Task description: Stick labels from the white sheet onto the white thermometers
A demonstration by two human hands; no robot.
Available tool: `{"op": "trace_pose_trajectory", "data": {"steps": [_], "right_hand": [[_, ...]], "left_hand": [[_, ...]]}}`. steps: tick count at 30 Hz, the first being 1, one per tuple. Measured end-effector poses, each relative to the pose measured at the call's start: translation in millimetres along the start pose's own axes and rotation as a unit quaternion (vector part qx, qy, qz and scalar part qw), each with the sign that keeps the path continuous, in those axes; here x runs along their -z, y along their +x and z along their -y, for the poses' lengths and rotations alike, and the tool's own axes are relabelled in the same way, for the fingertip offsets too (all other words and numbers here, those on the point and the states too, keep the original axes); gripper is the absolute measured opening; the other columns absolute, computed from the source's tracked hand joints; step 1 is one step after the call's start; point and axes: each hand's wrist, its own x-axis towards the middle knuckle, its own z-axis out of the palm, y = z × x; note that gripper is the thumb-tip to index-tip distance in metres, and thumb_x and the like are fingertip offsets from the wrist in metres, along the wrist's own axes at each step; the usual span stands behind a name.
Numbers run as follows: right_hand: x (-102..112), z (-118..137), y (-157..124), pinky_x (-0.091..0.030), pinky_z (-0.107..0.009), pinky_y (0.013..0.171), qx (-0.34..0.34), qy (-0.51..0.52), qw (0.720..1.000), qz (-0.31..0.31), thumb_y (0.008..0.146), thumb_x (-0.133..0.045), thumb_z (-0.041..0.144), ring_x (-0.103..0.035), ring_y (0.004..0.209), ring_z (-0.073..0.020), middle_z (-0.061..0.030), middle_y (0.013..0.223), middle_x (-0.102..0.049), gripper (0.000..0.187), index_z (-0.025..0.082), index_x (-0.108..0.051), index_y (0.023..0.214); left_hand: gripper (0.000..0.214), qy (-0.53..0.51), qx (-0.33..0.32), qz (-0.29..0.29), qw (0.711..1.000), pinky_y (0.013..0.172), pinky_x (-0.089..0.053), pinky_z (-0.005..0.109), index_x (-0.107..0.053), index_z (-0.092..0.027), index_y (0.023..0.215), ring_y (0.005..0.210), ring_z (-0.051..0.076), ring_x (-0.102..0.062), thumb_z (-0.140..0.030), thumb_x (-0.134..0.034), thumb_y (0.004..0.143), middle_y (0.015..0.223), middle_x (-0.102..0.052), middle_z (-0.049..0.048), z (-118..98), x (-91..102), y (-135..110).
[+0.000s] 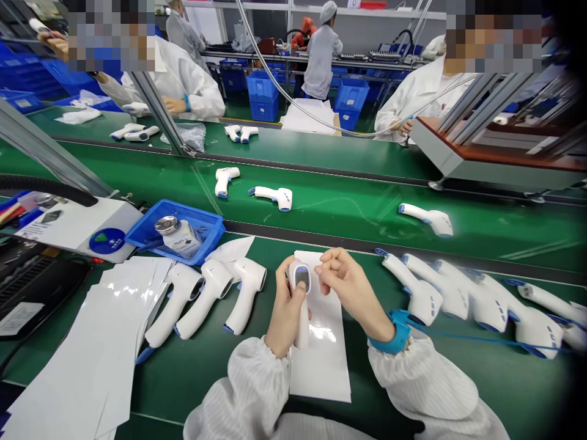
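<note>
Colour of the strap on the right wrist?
The wrist strap is bright teal-blue, best seen in the head view.

Grip and label partly lost

The left hand (287, 311) hides much of the white thermometer (302, 330). The print on the bottle (180, 239) is too small to read, and the row of thermometers (532, 324) blurs toward the picture's right edge.
</note>
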Motion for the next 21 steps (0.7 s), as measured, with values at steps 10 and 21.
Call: {"op": "trace_pose_trajectory", "data": {"steps": [10,21], "right_hand": [[-9.7,-2.7,4.9,-0.045,-0.03,0.074,0.144,-0.106,0.983,-0.049,0.091,-0.055,0.029,-0.053,0.079,-0.0151,-0.0001,0.082,-0.053,0.016,0.022,-0.06,0.077],[2.1,-23.5,-2.6,-0.052,-0.034,0.07,-0.096,-0.089,0.978,0.161,0.089,-0.052,0.042,-0.062,0.075,-0.0175,-0.0062,0.103,-0.065,0.051,0.022,-0.04,0.134]], "left_hand": [[0.086,-0.014,-0.042,0.07,0.997,0.067,-0.047,0.024,-0.03,-0.031,0.139,0.087,0.015,-0.056,0.001,-0.051,0.062,0.124,-0.051,0.0042,-5.6,-2.3,-8.4],[0.113,-0.139,-0.043,0.138,0.98,0.102,-0.039,0.045,0.008,-0.038,0.149,0.125,0.027,-0.049,-0.013,-0.065,0.067,0.142,-0.042,0.0093,-9.5,8.5,2.4]]}}
